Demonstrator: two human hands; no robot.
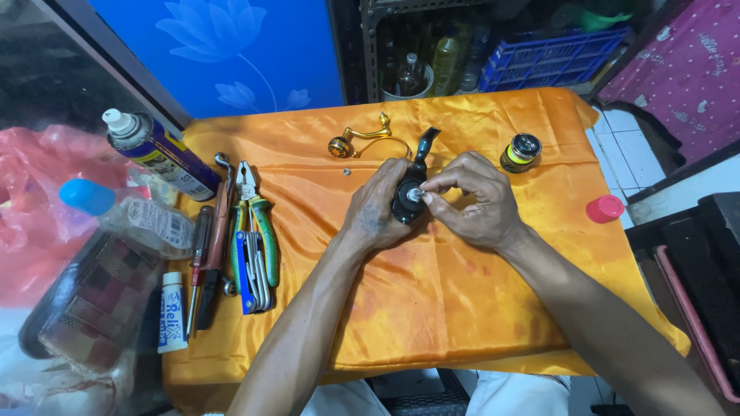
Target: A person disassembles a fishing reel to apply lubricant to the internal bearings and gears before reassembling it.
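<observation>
A: Grip first: how is the reel body held?

B: The black reel body [408, 194] is clamped in the left hand [375, 209], the fingers closed around its left side. By the right hand [472, 202] a small silver part [414, 196] on the body's face is pinched between thumb and forefinger, the tips pressed together on it.

A: Which way is the body lying?

B: Its long axis is seen running away from the person, with the black stem [426, 145] pointed to the far edge and a little to the right. The silver part is exactly between the two hands, but it is reached from the right side, so the right hand is the nearer one to it.

A: And the room around?

B: Bare orange cloth [432, 300] is seen below the hands, toward the person. Beyond the hands, near the stem, a golden handle [362, 141] and a small washer [346, 171] are laid. To the right, well apart, a spool [521, 152] and a pink cap [605, 208] are placed, the cap at the table edge. At the left edge, pliers [258, 212], hex keys [250, 270], screwdrivers [202, 262], a spray can [160, 152] and a small tube [172, 312] are crowded.
</observation>
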